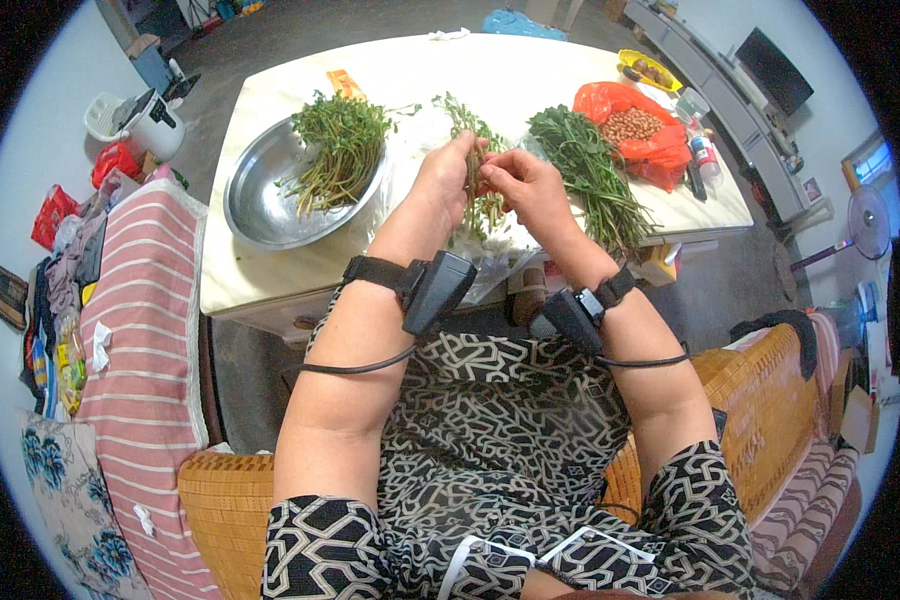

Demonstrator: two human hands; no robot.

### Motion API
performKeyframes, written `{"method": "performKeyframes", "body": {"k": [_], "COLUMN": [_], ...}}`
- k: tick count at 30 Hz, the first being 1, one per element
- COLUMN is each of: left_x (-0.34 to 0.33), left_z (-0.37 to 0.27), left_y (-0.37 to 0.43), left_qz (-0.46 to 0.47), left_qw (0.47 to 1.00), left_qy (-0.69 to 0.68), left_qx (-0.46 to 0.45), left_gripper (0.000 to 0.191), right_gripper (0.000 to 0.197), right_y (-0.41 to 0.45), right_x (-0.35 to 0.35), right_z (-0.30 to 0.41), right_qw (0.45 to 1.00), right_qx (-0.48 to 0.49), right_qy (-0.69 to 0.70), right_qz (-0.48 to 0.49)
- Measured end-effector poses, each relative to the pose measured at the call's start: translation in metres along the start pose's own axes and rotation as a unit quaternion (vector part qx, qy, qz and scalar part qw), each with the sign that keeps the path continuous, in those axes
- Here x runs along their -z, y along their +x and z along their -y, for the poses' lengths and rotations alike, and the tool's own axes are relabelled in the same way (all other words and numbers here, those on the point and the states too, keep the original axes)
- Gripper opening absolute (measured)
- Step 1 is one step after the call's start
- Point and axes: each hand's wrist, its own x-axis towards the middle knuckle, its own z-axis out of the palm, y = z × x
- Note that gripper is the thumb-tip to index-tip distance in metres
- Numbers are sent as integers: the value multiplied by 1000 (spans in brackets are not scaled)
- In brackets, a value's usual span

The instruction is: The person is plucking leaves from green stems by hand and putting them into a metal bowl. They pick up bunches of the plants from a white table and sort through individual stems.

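Observation:
My left hand grips a thin leafy green stem upright over the table. The fingertips of my right hand pinch at the same stem from the right. Beneath both hands lie loose greens and plastic film at the table's near edge. To the left, a steel basin holds a heap of leafy greens, its stems hanging towards me. On the right lies a bunch of darker leafy greens, stems pointing towards me. What sits inside my curled fingers is partly hidden.
A red plastic bag of peanuts, a bottle and a yellow bowl stand at the table's right. A striped cloth-covered seat is on the left. A fan stands far right.

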Motion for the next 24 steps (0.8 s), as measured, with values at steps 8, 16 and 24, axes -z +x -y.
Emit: {"method": "performKeyframes", "body": {"k": [8, 16, 24], "left_x": [2, 14, 16], "left_z": [-5, -23, -23], "left_y": [-5, -10, -10], "left_qz": [-44, -120, -112], "left_qw": [995, 988, 991], "left_qy": [72, 45, 8], "left_qx": [-61, -87, -68], "left_gripper": [24, 22, 19], "right_gripper": [24, 22, 34], "right_y": [4, 17, 11], "right_x": [0, 3, -23], "right_z": [1, -31, -31], "right_qw": [999, 986, 953], "right_qx": [-12, 2, 29], "right_qy": [-43, -162, -286], "right_qz": [-5, 32, 90]}}
